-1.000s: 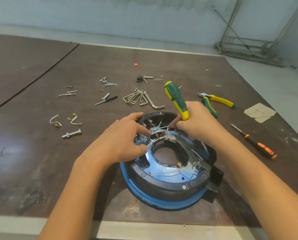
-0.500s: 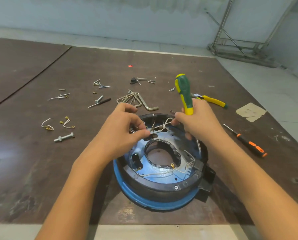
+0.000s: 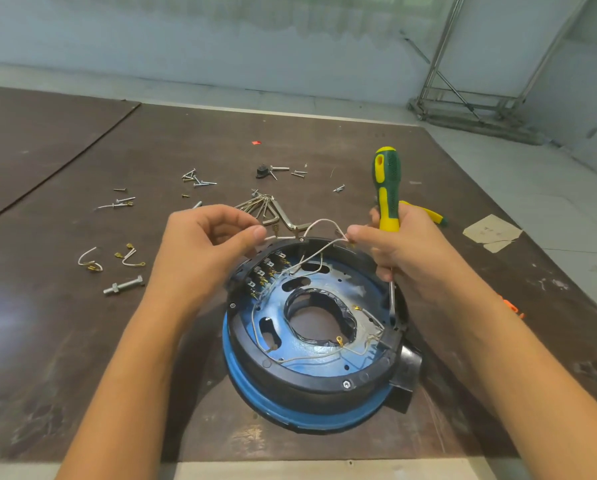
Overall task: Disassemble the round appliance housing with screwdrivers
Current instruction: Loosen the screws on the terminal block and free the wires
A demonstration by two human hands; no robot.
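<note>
Dark brown board (image 3: 324, 140), scuffed, with a dull sheen at its left. Left of board: second brown panel (image 3: 30, 133) across a narrow seam. Beyond board: pale grey floor (image 3: 549, 188), then stained blue-grey wall (image 3: 220, 36). Beyond board's far right corner: bare metal frame (image 3: 463, 98), diagonally braced.

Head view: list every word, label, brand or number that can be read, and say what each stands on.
No text can be read in this view.
The paper scrap: faint marks, too blurred to read.
The green and yellow screwdriver: no brand visible on its handle.
The round housing: no legible label or number.
</note>
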